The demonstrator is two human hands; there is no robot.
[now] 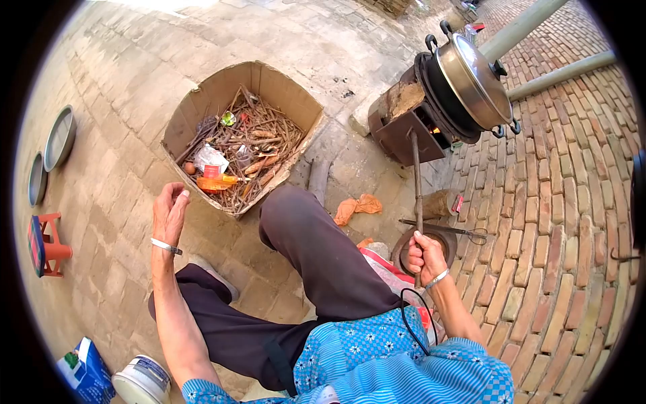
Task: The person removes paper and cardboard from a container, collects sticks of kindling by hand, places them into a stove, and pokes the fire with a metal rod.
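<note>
My right hand point(425, 257) is wrapped round the lower end of a long brown rod point(417, 182). The rod's far end meets the front of a small metal stove point(407, 138), beside its opening where a flame glows. On the stove sits a lidded steel steamer pot point(471, 77). My left hand point(170, 212) hovers by the near left corner of a cardboard box point(289, 91), its fingers loosely bent and nothing visible in them. Inside the box lie twigs point(266, 124), several corncobs point(262, 163), plastic scraps and an orange wrapper point(217, 182).
A brick wall point(538, 222) runs along the right. Near my right hand are tongs point(447, 227), a log point(441, 202) and a round iron piece point(444, 244). An orange cloth point(358, 207) lies on the floor. To the left stand a stool point(50, 246), metal basins point(60, 138) and a bucket point(142, 380).
</note>
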